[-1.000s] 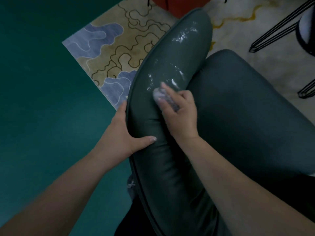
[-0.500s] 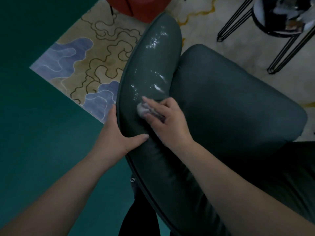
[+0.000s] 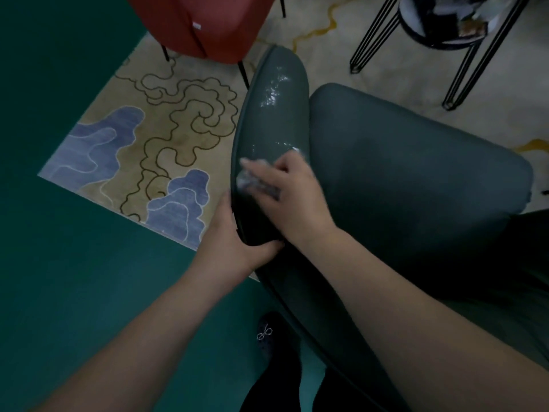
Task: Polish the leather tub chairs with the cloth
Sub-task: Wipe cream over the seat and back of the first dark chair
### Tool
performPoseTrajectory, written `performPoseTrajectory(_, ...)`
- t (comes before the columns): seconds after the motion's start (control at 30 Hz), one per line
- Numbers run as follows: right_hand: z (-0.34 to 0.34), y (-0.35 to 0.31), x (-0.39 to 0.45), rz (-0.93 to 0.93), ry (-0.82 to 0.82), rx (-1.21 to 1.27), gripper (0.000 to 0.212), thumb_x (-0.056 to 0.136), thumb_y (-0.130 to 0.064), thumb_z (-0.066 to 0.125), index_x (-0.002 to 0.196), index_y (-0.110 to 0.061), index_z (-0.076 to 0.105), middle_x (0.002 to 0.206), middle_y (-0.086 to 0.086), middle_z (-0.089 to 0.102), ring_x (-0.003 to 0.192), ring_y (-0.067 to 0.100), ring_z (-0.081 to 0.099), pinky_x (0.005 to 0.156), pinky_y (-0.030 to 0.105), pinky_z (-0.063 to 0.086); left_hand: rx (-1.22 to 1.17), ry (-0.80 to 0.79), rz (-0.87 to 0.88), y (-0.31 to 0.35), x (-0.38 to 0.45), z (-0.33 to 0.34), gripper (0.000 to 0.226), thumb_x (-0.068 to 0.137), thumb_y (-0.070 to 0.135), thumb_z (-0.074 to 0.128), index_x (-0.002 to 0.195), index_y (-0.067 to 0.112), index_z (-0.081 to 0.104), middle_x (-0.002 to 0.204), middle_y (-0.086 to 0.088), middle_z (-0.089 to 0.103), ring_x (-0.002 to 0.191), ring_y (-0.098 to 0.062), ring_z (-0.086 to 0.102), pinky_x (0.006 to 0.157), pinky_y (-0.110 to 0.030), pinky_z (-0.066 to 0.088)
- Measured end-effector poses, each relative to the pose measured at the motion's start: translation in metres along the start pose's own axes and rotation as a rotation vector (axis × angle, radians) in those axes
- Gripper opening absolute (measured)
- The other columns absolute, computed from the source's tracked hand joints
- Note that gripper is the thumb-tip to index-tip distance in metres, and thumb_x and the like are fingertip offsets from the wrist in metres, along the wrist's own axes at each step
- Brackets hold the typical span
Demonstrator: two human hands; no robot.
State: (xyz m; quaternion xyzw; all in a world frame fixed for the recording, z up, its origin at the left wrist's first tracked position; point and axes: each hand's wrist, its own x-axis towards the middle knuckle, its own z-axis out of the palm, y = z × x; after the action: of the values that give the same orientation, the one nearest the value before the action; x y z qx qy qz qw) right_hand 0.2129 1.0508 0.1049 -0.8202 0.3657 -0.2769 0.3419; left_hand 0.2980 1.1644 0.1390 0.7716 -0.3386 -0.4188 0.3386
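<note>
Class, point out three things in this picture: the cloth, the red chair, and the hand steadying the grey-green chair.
cloth (image 3: 248,182), head view, on the pale bunched part under the fingers.
red chair (image 3: 205,22), head view, on its shell.
left hand (image 3: 228,245), head view, on the back of the hand.

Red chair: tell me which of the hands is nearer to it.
Right. The right hand rubs the cloth further up the green chair's arm toward the red chair; the left hand grips the arm lower down.
</note>
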Motion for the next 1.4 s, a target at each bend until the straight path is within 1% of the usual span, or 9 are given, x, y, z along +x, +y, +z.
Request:
performPoseTrajectory(0.1, -0.009, 0.022, 0.009, 0.426, 0.157, 0.308, 0.032, 0.085, -0.034, 0.069, 0.115, -0.043, 0.062, 0.095, -0.005, 0.045, 0.083, -0.003, 0.054, 0.083, 0.011, 0.045, 0.014, -0.032, -0.015, -0.002, 0.002, -0.004, 0.105, 0.06, 0.037, 0.086, 0.143, 0.038, 0.021, 0.134, 0.019, 0.047, 0.118, -0.01, 0.053, 0.102, -0.037, 0.046)
performPoseTrajectory(0.2, -0.019, 0.034, 0.011, 0.527, 0.219, 0.28, 0.037, 0.087, -0.034, 0.066, 0.124, -0.03, 0.062, 0.092, -0.007, 0.041, 0.076, -0.019, 0.048, 0.07, -0.005, 0.034, 0.019, -0.036, -0.039, -0.001, 0.006, -0.006, 0.116, 0.061, 0.038, 0.086, 0.15, 0.035, 0.011, 0.147, 0.014, 0.038, 0.127, -0.012, 0.046, 0.106, -0.038, 0.041)
performPoseTrajectory(0.4, 0.004, 0.001, 0.019, -0.236, -0.01, -0.059, 0.038, 0.081, -0.034, 0.068, 0.119, -0.032, 0.065, 0.091, 0.004, 0.047, 0.083, 0.02, 0.048, 0.071, 0.032, 0.044, 0.039, 0.023, 0.009, 0.006, 0.027, -0.003, 0.078, 0.061, 0.021, 0.085, 0.121, 0.034, 0.038, 0.104, 0.022, 0.057, 0.094, 0.016, 0.056, 0.07, -0.002, 0.042)
performPoseTrajectory(0.53, 0.0, 0.044, 0.04, 0.278, 0.163, 0.234, 0.034, 0.085, -0.035, 0.069, 0.118, -0.031, 0.066, 0.089, -0.005, 0.042, 0.082, 0.013, 0.055, 0.083, 0.018, 0.047, 0.031, -0.01, -0.027, 0.009, 0.038, -0.009, 0.115, 0.057, 0.032, 0.087, 0.15, 0.03, 0.019, 0.14, 0.016, 0.045, 0.119, 0.002, 0.048, 0.1, -0.02, 0.04)
performPoseTrajectory(0.7, -0.007, 0.089, 0.042, 0.642, 0.206, 0.37, 0.035, 0.092, -0.023, 0.061, 0.127, -0.018, 0.061, 0.119, 0.006, 0.059, 0.097, 0.002, 0.058, 0.091, 0.006, 0.04, 0.009, -0.016, -0.043, 0.01, 0.049, -0.01, 0.113, 0.052, 0.041, 0.085, 0.145, 0.042, 0.02, 0.128, 0.032, 0.045, 0.113, 0.012, 0.048, 0.096, -0.021, 0.042)
performPoseTrajectory(0.97, -0.01, 0.032, 0.033, -0.031, 0.095, 0.276, 0.041, 0.085, -0.03, 0.065, 0.125, -0.026, 0.061, 0.091, 0.0, 0.04, 0.081, 0.008, 0.045, 0.079, 0.01, 0.041, 0.059, 0.019, -0.005, 0.011, 0.062, -0.008, 0.113, 0.051, 0.044, 0.088, 0.144, 0.039, 0.024, 0.126, 0.032, 0.048, 0.114, 0.009, 0.051, 0.098, -0.025, 0.046)
performPoseTrajectory(1.1, -0.006, 0.056, 0.052, 0.233, 0.133, 0.283, 0.035, 0.087, -0.021, 0.067, 0.122, -0.023, 0.063, 0.09, 0.0, 0.042, 0.077, 0.0, 0.046, 0.078, 0.005, 0.036, 0.039, 0.022, -0.012, 0.009, 0.061, -0.008, 0.117, 0.05, 0.039, 0.086, 0.147, 0.038, 0.02, 0.116, 0.051, 0.04, 0.108, 0.023, 0.046, 0.086, -0.001, 0.041)
performPoseTrajectory(1.23, -0.016, 0.071, 0.062, 0.515, 0.209, 0.416, 0.031, 0.093, -0.028, 0.058, 0.124, -0.032, 0.062, 0.102, -0.001, 0.058, 0.09, -0.003, 0.057, 0.084, 0.003, 0.037, 0.034, -0.008, -0.023, 0.013, 0.059, -0.009, 0.118, 0.051, 0.042, 0.085, 0.146, 0.043, 0.016, 0.126, 0.042, 0.04, 0.113, 0.021, 0.043, 0.088, -0.003, 0.04)
performPoseTrajectory(1.4, -0.003, 0.02, 0.035, -0.017, 0.046, 0.207, 0.04, 0.081, -0.041, 0.066, 0.121, -0.039, 0.061, 0.087, -0.008, 0.042, 0.075, 0.007, 0.048, 0.065, 0.023, 0.046, 0.058, -0.022, 0.011, 0.014, 0.064, -0.007, 0.104, 0.051, 0.04, 0.083, 0.14, 0.029, 0.031, 0.124, 0.013, 0.057, 0.113, -0.001, 0.057, 0.091, -0.021, 0.048)
